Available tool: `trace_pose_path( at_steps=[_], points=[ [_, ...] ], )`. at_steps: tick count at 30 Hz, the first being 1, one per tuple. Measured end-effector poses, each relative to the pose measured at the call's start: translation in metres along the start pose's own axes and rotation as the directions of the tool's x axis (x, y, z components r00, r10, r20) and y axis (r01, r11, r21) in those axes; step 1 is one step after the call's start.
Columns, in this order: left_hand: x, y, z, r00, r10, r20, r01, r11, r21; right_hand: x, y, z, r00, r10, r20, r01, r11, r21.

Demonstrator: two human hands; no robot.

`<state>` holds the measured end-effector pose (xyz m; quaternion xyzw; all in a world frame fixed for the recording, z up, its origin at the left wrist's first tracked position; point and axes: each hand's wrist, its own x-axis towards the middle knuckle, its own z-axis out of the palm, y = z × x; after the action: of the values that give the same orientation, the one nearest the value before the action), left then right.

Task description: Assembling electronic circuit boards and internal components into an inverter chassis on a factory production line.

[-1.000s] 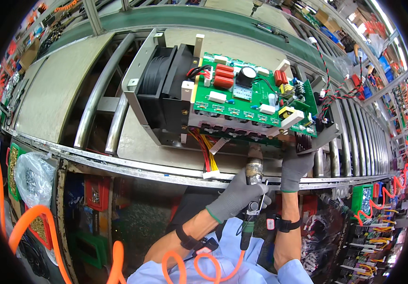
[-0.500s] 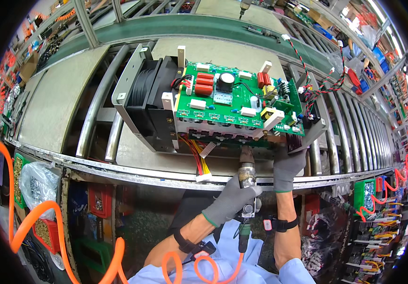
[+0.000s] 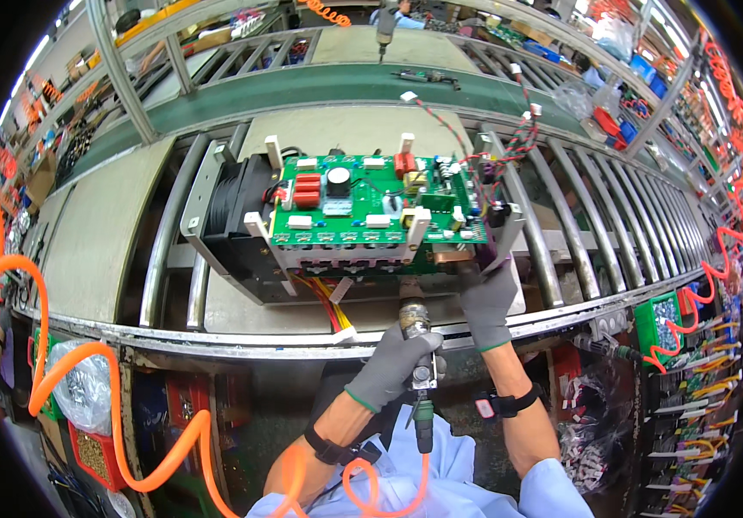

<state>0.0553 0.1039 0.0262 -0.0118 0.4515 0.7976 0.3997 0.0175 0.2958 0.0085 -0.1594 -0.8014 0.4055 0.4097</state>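
Note:
My left hand (image 3: 389, 367), in a grey glove, is wrapped round an air screwdriver (image 3: 415, 319) whose tip points into the near side of an electronic unit. A green circuit board (image 3: 367, 186) with red, white and black parts tops this unit, and a black fan housing (image 3: 233, 203) closes its left end. My gloved right hand (image 3: 488, 306) reaches in at the unit's near right corner, close to a copper-coloured piece (image 3: 453, 256) and a metal end bracket (image 3: 510, 229); its fingertips are hidden. Yellow and red wires (image 3: 330, 309) hang from the near side.
The unit sits on a board over a roller conveyor (image 3: 591, 216). A coiled orange air hose (image 3: 117, 423) loops across the left. Red-and-black wires (image 3: 449, 129) rise behind the unit. Another screwdriver (image 3: 384, 30) hangs beyond. A green parts bin (image 3: 658, 321) stands at right.
The view has shifted, so the unit and both hands appear further left. The left hand still holds the screwdriver against the near side, and the right hand stays at the near right corner.

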Motion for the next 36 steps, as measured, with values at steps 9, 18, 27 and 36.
trace_pose_path(
  at_steps=[9,18,27,36],
  points=[
    [-0.026,0.020,-0.005,1.000,-0.010,-0.007,0.010,0.996,0.092,-0.011,0.007,-0.080,0.844,0.135,0.519,0.017,0.961,-0.276],
    [-0.066,0.006,-0.014,0.988,-0.151,-0.013,0.151,0.988,0.017,-0.042,0.005,-0.062,0.721,0.325,0.612,-0.513,0.844,0.156],
    [-0.070,-0.003,-0.021,0.985,-0.160,0.066,0.167,0.977,-0.130,-0.046,-0.028,-0.061,0.626,0.482,0.613,-0.778,0.447,0.442],
    [-0.073,-0.003,-0.022,0.983,-0.151,0.103,0.165,0.976,-0.145,-0.049,-0.033,-0.055,0.615,0.515,0.597,-0.780,0.510,0.363]
  ],
)
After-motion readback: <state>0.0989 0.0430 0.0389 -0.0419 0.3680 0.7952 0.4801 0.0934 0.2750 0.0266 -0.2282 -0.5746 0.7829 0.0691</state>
